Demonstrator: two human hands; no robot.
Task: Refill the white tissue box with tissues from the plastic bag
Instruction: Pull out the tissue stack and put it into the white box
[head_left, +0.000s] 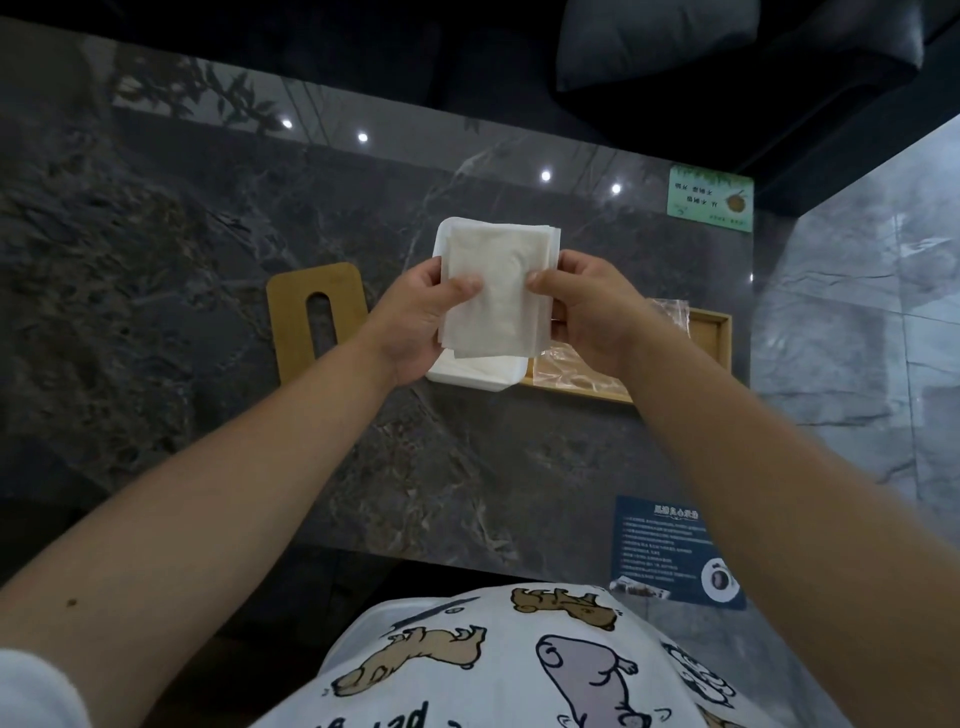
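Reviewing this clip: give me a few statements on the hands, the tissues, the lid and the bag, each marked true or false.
1. Both hands hold the stack of white tissues above the white tissue box. True: left hand and right hand each have a grip on one side.
2. The wooden lid with the oval slot sits on the box. False: it lies on the dark marble table, left of the box.
3. The crumpled clear plastic bag lies in the shallow wooden tray. True.
4. The left hand is empty. False: it holds the tissues.
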